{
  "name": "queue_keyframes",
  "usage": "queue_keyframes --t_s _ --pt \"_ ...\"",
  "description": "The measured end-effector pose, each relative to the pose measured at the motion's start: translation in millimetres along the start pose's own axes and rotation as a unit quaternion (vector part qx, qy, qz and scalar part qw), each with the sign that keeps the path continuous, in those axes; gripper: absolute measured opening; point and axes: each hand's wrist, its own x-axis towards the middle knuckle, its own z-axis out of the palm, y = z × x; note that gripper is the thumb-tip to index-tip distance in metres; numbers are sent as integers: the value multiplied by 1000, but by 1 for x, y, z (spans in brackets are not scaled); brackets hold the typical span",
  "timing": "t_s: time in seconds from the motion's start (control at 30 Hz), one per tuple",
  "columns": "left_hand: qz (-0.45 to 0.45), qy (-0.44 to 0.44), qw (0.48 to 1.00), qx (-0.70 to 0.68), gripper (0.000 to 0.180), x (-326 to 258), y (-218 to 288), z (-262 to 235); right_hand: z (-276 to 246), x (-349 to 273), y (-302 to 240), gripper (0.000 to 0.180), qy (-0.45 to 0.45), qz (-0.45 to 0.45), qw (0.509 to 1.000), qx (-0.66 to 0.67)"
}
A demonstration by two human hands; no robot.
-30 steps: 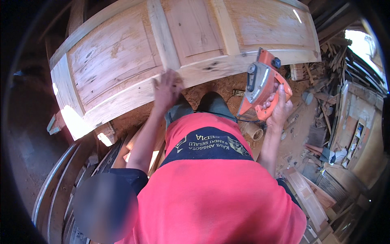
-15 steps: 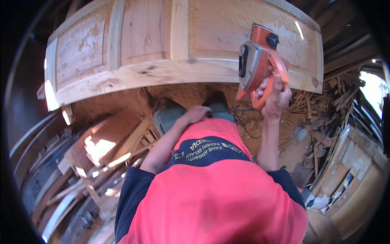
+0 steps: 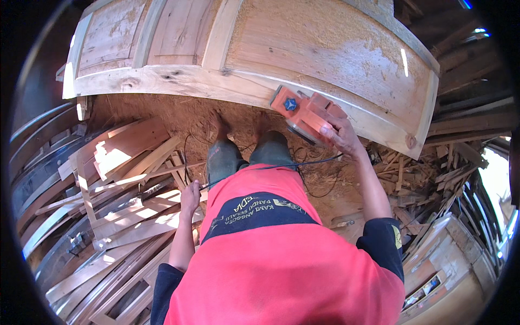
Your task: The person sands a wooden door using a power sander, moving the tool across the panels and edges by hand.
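Note:
An orange electric planer (image 3: 314, 115) with a blue front knob is gripped by its rear handle in my right hand (image 3: 345, 138). It overlaps the near edge of a panelled wooden door (image 3: 325, 49); whether it touches the wood I cannot tell. A dark power cord (image 3: 271, 167) runs from the planer's rear across the front of my body. My left hand (image 3: 189, 195) is closed around this cord at my left side. Wood dust and shavings lie over the door's panels.
Stacked boards and frames (image 3: 124, 216) crowd the left side. Scrap wood (image 3: 390, 168) is heaped at the right, near a worn wooden cabinet-like piece (image 3: 449, 254). My bare feet (image 3: 219, 125) stand on shavings-covered ground, where loops of cord lie.
The planer has swung left and turned, its knob end now pointing left over the door's near edge. My left hand has moved from my waist out to the left, drawing the cord taut.

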Motion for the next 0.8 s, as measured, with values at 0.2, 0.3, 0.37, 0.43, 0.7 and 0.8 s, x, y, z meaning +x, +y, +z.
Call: queue_keyframes --t_s 0.2,0.3,0.37,0.43,0.7,0.8 --pt "33 10 998 -56 54 -12 53 7 -40 -21 35 61 -27 -24 999 -26" --pt "99 16 995 7 54 -12 75 1 -56 -25 43 66 -52 34 998 -13" --pt "80 12 996 -25 55 -13 80 -4 -61 -20 45 65 -83 67 994 -13" --pt "72 14 997 -38 54 -15 75 -6 -62 -12 45 66 -105 51 992 -48" --pt "-18 6 993 -118 60 -28 35 -7 -28 32 14 54 -135 -1 991 -10" --pt "-64 22 987 -145 62 -32 7 -2 -9 55 -3 53 -137 -34 989 -35"
